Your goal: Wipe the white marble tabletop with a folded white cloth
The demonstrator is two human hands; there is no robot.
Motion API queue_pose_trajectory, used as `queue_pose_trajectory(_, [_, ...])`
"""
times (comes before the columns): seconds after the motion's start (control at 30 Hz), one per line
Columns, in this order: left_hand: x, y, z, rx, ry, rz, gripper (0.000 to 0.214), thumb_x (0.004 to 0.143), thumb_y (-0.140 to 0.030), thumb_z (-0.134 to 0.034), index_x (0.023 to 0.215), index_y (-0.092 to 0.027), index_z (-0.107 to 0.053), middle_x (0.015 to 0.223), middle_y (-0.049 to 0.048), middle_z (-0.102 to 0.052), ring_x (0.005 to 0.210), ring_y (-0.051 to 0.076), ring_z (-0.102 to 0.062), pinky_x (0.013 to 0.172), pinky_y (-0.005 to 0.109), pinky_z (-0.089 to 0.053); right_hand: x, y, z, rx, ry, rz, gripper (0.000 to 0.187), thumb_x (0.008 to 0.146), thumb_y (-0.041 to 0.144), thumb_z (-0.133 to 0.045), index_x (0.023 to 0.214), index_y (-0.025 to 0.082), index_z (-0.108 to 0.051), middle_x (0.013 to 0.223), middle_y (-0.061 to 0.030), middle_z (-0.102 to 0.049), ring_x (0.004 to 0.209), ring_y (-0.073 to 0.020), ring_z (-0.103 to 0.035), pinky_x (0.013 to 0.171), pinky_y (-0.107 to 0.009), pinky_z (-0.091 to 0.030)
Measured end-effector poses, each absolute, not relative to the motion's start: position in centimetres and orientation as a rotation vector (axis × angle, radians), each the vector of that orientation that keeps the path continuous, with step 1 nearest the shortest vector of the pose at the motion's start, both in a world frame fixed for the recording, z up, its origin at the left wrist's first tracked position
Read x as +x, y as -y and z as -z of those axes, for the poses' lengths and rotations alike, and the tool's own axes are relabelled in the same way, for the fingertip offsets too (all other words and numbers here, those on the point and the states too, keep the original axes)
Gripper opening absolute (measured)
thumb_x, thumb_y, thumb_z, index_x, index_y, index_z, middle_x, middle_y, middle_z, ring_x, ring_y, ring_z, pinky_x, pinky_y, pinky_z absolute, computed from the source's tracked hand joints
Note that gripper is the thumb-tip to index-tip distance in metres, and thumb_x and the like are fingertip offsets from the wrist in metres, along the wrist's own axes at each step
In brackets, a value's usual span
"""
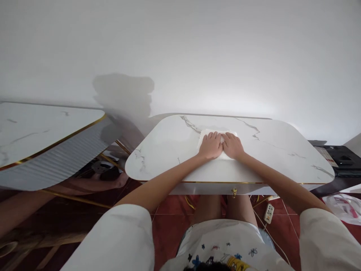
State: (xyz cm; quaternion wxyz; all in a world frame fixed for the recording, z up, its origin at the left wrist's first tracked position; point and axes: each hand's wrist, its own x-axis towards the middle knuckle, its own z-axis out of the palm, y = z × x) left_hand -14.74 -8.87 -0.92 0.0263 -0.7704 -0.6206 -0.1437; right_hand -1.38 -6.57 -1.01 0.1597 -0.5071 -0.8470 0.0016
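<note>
A thin white wipe (226, 156), cloth or paper I cannot tell, lies flat on the white marble-patterned tabletop (166, 150). My left hand (211, 145) rests palm down on it with the fingers stretched forward. Beside it, my right hand (232, 145) also lies palm down on the wipe, and the fingertips of the two hands touch. Most of the wipe is hidden beneath my hands. A small gold knob (234, 192) sits on the front of the table, below its gold edge.
To the left stands a second marble-patterned table (50, 128) with a ribbed side. Another person's arm (87, 183) reaches beneath it. A white wall (180, 56) rises behind. On the right are a black appliance (342, 160) and a plastic bag (342, 207). A power strip (269, 213) lies below.
</note>
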Motion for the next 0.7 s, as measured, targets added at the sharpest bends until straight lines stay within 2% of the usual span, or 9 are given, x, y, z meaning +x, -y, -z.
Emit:
queue_pose_trajectory(0.23, [-16.5,2.3,0.7,-2.301,1.948,0.581,0.038,0.093,-0.020,-0.038,0.126,-0.018,-0.057,0.135,0.0127,-0.059,0.128,0.028,-0.050,0.108,0.046,-0.039,-3.4,-1.1,0.8,-1.383,2.409,-0.048,0.044,0.095,0.017,-0.034,0.133,0.015,-0.057,0.137,-0.0126,-0.060,0.127,-0.0269,-0.052,0.106,-0.043,-0.041])
queue_pose_trajectory(0.7, [-19.1,-5.9,0.9,-2.255,1.959,0.560,0.041,0.091,-0.019,-0.039,0.128,-0.017,-0.056,0.136,0.0142,-0.058,0.128,0.031,-0.049,0.107,0.048,-0.039,-6.2,-9.3,0.7,-1.354,2.421,-0.051,0.044,0.096,0.016,-0.032,0.132,0.015,-0.057,0.136,-0.0128,-0.060,0.127,-0.0272,-0.052,0.106,-0.042,-0.042])
